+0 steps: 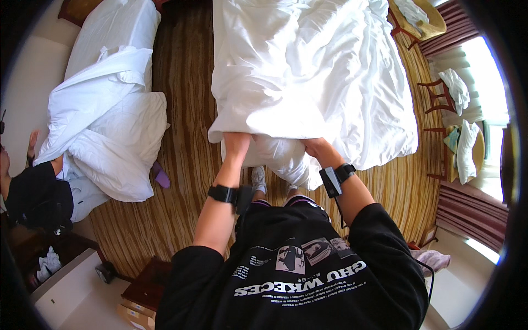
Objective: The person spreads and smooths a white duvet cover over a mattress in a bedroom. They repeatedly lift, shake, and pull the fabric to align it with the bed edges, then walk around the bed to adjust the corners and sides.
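Observation:
A wrinkled white bed cover (pixel 284 99) spreads over the bed in front of me, its near edge raised across both my hands. My left hand (pixel 237 142) reaches in under that edge, fingers hidden by the cloth. To the right, my right hand (pixel 314 145) is also partly beneath the edge, with its fingers bent inward and their tips out of sight. Between my wrists a bunched white quilt (pixel 284 159) hangs out from below the cover, down towards my shoes. How firmly either hand grips the fabric is hidden.
At left, a person in a black top (pixel 39 198) reaches into white bedding (pixel 115 144) on a second bed. A purple slipper (pixel 161 175) lies on the striped carpet (pixel 181 103). Along the window, a chair (pixel 437 95) bears white cloth, another a pillow (pixel 467 152).

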The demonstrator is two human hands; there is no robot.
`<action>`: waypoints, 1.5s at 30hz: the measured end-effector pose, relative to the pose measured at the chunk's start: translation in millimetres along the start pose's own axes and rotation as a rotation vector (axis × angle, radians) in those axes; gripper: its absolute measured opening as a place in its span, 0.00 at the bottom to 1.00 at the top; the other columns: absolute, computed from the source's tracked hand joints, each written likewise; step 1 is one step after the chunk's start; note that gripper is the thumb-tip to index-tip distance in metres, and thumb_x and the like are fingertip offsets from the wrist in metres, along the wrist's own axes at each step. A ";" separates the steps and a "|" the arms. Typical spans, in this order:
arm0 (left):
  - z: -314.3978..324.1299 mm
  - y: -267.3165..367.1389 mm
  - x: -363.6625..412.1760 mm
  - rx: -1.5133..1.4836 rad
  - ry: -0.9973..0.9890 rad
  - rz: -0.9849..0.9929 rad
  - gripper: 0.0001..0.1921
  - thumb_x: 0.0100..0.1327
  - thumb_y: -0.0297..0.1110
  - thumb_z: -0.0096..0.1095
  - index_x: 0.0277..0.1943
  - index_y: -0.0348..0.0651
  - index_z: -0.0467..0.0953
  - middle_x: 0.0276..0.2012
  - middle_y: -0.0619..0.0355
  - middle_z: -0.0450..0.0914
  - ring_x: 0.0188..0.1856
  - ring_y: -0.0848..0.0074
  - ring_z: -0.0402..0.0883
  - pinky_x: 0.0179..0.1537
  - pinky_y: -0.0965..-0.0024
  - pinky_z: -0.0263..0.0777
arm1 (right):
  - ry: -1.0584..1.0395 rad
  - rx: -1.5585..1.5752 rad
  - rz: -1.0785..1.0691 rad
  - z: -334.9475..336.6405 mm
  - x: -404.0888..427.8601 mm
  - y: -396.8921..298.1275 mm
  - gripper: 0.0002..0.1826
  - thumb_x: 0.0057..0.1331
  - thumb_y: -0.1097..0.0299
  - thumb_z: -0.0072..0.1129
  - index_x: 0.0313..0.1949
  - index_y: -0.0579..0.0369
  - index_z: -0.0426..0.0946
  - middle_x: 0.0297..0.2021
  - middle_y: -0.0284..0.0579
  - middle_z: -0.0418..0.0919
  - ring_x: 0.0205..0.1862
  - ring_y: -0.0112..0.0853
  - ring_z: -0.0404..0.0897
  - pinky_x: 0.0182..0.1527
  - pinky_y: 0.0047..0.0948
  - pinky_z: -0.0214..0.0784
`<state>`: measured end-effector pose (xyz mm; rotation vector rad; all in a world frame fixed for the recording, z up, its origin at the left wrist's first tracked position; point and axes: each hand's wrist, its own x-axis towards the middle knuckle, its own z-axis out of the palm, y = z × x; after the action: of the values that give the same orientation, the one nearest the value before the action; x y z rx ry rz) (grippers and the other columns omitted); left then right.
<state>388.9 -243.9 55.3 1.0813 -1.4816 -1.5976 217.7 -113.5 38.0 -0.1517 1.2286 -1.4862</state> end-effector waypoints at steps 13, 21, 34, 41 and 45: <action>-20.8 53.3 -93.9 0.728 -0.188 0.709 0.12 0.47 0.32 0.57 0.37 0.46 0.79 0.34 0.54 0.79 0.34 0.57 0.77 0.36 0.59 0.71 | -0.324 -0.333 -0.406 67.6 -2.7 -2.6 0.22 0.65 0.68 0.49 0.57 0.62 0.61 0.53 0.49 0.68 0.53 0.35 0.69 0.53 0.30 0.65; -30.3 66.6 -120.7 0.688 -0.122 0.720 0.13 0.49 0.34 0.57 0.39 0.45 0.79 0.35 0.55 0.79 0.35 0.60 0.78 0.41 0.58 0.69 | -0.438 -0.017 -0.106 86.8 -1.7 14.2 0.22 0.65 0.67 0.47 0.58 0.62 0.61 0.53 0.49 0.68 0.53 0.35 0.69 0.54 0.30 0.65; -56.2 64.1 -74.9 0.730 0.393 0.573 0.22 0.56 0.47 0.62 0.41 0.34 0.69 0.38 0.50 0.71 0.40 0.63 0.72 0.38 0.65 0.69 | -0.663 0.257 0.117 95.2 -21.8 8.7 0.22 0.66 0.67 0.45 0.58 0.62 0.60 0.53 0.49 0.68 0.54 0.35 0.68 0.54 0.31 0.65; -56.3 64.5 -56.8 0.600 0.203 0.501 0.05 0.54 0.25 0.61 0.31 0.39 0.71 0.31 0.55 0.71 0.34 0.61 0.71 0.35 0.64 0.66 | -0.546 0.197 0.027 84.7 -22.5 15.0 0.22 0.67 0.65 0.42 0.58 0.62 0.59 0.54 0.50 0.67 0.54 0.36 0.68 0.55 0.32 0.64; -60.6 75.5 -43.6 0.572 0.131 0.670 0.04 0.54 0.24 0.58 0.31 0.39 0.70 0.28 0.55 0.72 0.33 0.62 0.71 0.37 0.65 0.65 | -0.431 0.219 0.001 81.7 -20.7 23.2 0.22 0.69 0.63 0.37 0.58 0.63 0.59 0.55 0.52 0.66 0.54 0.37 0.69 0.56 0.33 0.63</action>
<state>458.3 -237.6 135.4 0.8124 -1.9899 -0.6448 295.2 -140.8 67.9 -0.3062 0.7162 -1.4800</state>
